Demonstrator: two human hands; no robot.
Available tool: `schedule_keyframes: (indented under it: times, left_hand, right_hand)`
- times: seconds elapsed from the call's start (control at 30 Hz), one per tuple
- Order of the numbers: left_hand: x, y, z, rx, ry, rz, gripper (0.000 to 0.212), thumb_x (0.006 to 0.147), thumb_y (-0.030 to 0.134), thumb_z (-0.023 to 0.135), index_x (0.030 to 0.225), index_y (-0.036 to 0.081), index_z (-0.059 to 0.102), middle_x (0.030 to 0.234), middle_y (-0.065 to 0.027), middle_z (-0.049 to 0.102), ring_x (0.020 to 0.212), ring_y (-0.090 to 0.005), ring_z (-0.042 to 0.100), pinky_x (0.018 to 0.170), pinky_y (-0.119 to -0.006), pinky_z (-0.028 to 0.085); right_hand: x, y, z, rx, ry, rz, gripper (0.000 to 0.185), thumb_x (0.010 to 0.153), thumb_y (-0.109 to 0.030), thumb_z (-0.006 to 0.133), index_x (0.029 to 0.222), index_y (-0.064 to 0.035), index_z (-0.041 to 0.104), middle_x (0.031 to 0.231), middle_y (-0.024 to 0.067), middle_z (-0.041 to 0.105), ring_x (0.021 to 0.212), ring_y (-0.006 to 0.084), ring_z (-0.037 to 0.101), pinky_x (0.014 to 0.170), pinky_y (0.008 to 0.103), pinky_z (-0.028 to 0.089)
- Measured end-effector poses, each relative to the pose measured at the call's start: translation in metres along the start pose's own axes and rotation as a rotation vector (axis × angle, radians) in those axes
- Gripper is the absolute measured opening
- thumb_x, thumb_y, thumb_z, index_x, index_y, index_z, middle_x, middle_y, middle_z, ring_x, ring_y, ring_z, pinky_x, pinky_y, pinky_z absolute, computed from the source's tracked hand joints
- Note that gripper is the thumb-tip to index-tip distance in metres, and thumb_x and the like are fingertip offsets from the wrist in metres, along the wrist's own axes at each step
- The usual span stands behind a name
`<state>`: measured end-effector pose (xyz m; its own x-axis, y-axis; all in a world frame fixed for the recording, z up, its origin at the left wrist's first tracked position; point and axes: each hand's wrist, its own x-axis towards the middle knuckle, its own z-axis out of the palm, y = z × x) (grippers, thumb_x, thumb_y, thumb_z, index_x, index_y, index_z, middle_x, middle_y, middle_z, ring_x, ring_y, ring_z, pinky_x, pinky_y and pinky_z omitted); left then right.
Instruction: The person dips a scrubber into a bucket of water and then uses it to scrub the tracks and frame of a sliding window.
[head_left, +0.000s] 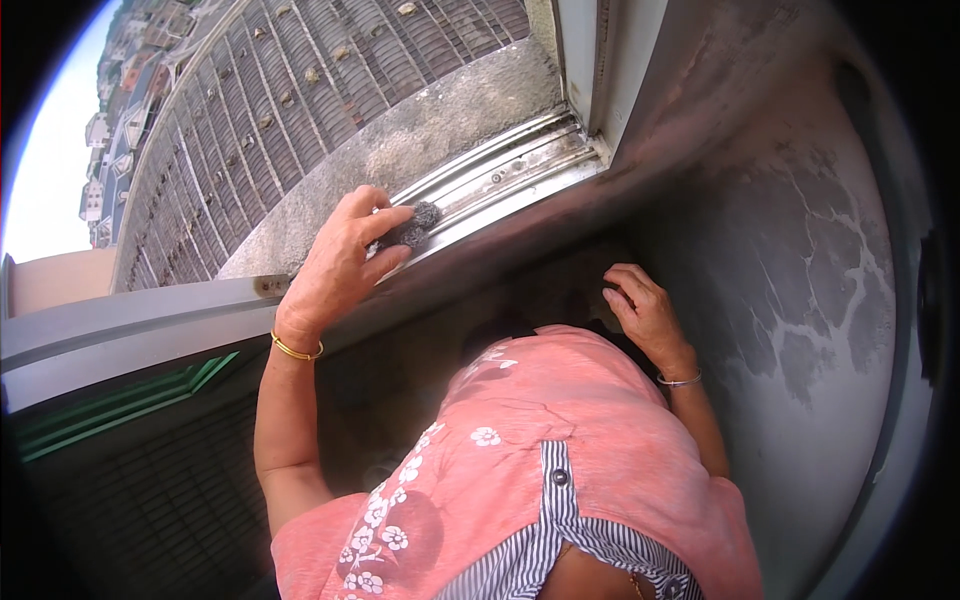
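A dark steel-wool scouring pad (421, 221) is gripped in the fingers of my left hand (349, 251), which wears a gold-coloured bangle. The pad rests on the metal window track (517, 169), whose grooves run from beneath my hand up to the window frame at upper right. Part of the pad is hidden by my fingers. My right hand (637, 307), with a silver-coloured bangle at the wrist, hangs beside my body with its fingers loosely curled and parted, holding nothing.
Beyond the track lie a rough concrete ledge (435, 127) and a tiled roof (300, 90). A metal window frame (150, 322) crosses the left side, above a green frame (135, 405). A stained wall (795, 285) stands at right.
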<state>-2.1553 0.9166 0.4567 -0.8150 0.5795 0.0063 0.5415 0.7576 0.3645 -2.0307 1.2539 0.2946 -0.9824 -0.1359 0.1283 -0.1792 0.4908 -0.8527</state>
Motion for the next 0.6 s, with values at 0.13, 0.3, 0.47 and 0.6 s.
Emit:
schedule_keyframes:
  times: [0.13, 0.3, 0.47, 0.6]
  left_hand:
    - [0.019, -0.007, 0.006, -0.059, -0.068, 0.052, 0.025, 0.082, 0.004, 0.073, 0.107, 0.002, 0.068, 0.106, -0.0120, 0.058, 0.099, -0.0305, 0.060, 0.086, -0.038, 0.048]
    - [0.073, 0.014, 0.030, -0.046, 0.017, 0.292, 0.020, 0.081, 0.004, 0.073, 0.101, 0.003, 0.069, 0.101, -0.0109, 0.058, 0.092, -0.0291, 0.060, 0.081, -0.037, 0.049]
    - [0.092, 0.032, 0.041, -0.056, 0.101, 0.331, 0.018, 0.080, 0.004, 0.074, 0.098, 0.002, 0.069, 0.097, -0.0105, 0.058, 0.091, -0.0293, 0.059, 0.080, -0.038, 0.049]
    - [0.063, 0.026, 0.026, -0.039, 0.058, 0.285, 0.018, 0.079, 0.003, 0.075, 0.096, 0.002, 0.070, 0.095, -0.0099, 0.058, 0.091, -0.0286, 0.059, 0.079, -0.037, 0.049]
  right_hand:
    - [0.000, 0.010, -0.005, 0.011, 0.037, 0.035, 0.017, 0.089, -0.005, 0.066, 0.105, 0.0033, 0.064, 0.107, 0.0182, 0.065, 0.093, 0.0365, 0.064, 0.080, 0.0387, 0.054]
    - [0.006, 0.011, -0.001, -0.025, 0.015, 0.036, 0.017, 0.090, -0.007, 0.066, 0.105, 0.0025, 0.065, 0.105, 0.0175, 0.066, 0.091, 0.0366, 0.065, 0.081, 0.0389, 0.053]
    - [0.016, 0.014, 0.011, -0.038, -0.007, 0.001, 0.016, 0.091, -0.009, 0.066, 0.103, 0.0013, 0.066, 0.104, 0.0166, 0.067, 0.090, 0.0361, 0.066, 0.079, 0.0390, 0.054]
    - [0.020, 0.015, 0.016, -0.028, -0.010, -0.007, 0.014, 0.091, -0.010, 0.066, 0.099, 0.0010, 0.066, 0.102, 0.0159, 0.067, 0.089, 0.0361, 0.066, 0.077, 0.0397, 0.054]
